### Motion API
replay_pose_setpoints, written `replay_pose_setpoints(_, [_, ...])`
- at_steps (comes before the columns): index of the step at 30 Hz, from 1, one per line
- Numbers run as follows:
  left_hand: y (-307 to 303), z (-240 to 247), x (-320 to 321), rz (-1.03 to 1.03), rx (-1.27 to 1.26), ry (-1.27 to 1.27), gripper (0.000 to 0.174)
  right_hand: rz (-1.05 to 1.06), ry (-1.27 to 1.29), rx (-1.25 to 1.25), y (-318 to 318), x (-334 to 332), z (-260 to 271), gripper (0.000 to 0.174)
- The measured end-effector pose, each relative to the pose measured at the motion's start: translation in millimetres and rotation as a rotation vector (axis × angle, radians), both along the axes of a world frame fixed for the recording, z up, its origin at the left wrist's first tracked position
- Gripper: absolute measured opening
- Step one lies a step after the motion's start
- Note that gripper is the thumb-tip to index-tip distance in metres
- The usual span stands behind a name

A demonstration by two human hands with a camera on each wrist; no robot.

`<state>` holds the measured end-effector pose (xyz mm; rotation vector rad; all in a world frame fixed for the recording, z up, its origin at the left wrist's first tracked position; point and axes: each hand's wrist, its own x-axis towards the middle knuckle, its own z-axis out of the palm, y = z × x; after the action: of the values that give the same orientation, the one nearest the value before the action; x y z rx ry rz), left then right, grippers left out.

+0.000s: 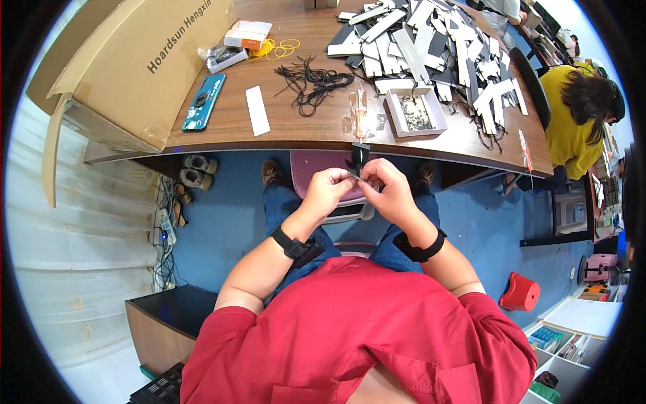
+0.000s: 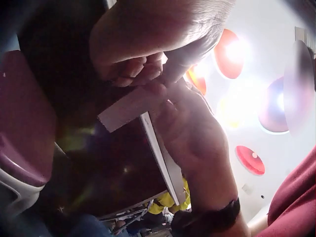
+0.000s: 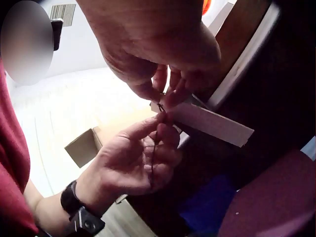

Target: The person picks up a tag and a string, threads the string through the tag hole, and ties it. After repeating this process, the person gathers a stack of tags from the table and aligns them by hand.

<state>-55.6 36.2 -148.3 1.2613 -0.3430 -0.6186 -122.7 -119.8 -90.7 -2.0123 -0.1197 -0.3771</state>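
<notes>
From my remote station I see a brown wooden table [image 1: 296, 133], a big brown cardboard box [image 1: 145, 77] at left and a heap of flat black and white strips [image 1: 410, 57] at far right, too many to count. Between them I count one teal phone [image 1: 204, 104], one plain white card [image 1: 258, 111], one tangle of black cords [image 1: 313, 79] and one open white box [image 1: 422, 132] of small pieces. The table's near edge lies just beyond the hands.

One flat rectangular tag [image 3: 212, 123] is held between both hands, above a pink seat [image 1: 311, 165]. My view shows the left hand [image 1: 327, 193] — thumb against finger — pinching a thin black cord [image 3: 155, 143]; the right hand [image 1: 391, 194] pinches the tag's corded end.
</notes>
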Motion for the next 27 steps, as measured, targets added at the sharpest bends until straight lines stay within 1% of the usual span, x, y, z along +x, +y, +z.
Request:
replay_pose_setpoints(3, [7,12,-4,-0.042,0.023,0.068,0.012,0.061,0.032,-0.036,-6,-4,-1,0.016])
replay_pose_setpoints(4, [9,13,-5,-0.049,0.033,0.099,0.012,0.035,0.169,0.036,-10,-3,-6,0.017])
replay_pose_setpoints(5, [10,12,-6,-0.05,0.031,0.104,0.013,-0.003,0.253,0.47,-3,3,-14,0.016])
replay_pose_setpoints(7, [10,10,-4,-0.052,0.024,0.108,0.013,-0.083,0.309,0.504,-4,10,-11,0.016])
replay_pose_setpoints(8, [11,13,-5,-0.046,0.02,0.098,0.012,-0.065,0.272,0.538,-2,13,-12,0.015])
replay_pose_setpoints(11, [14,10,-5,-0.039,0.056,0.093,0.012,-0.109,0.301,0.461,-1,16,-12,0.014])
replay_pose_setpoints(14, [21,15,-4,-0.068,0.078,0.089,0.012,-0.208,0.245,0.38,5,13,-5,0.008])
replay_pose_setpoints(17, [29,17,0,-0.077,0.095,0.067,0.012,-0.115,0.185,0.68,1,12,-9,0.005])
replay_pose_setpoints(18, [32,21,0,-0.084,0.078,0.085,0.012,-0.065,0.249,0.818,-3,11,-6,0.008])
replay_pose_setpoints(21, [41,27,3,-0.096,0.042,0.167,0.011,0.091,0.512,1.431,-13,12,12,0.012])
replay_pose_setpoints(22, [42,39,1,-0.073,0.05,0.217,0.011,0.222,0.577,1.617,-19,14,8,0.014])
replay_pose_setpoints(25, [46,46,5,-0.102,0.033,0.247,0.013,0.336,0.605,1.914,-26,14,6,0.014])
replay_pose_setpoints(26, [45,50,4,-0.07,0.002,0.252,0.013,0.388,0.576,1.982,-25,13,5,0.015])
replay_pose_setpoints(27, [43,55,4,-0.038,-0.028,0.257,0.014,0.403,0.544,1.978,-24,12,6,0.016])
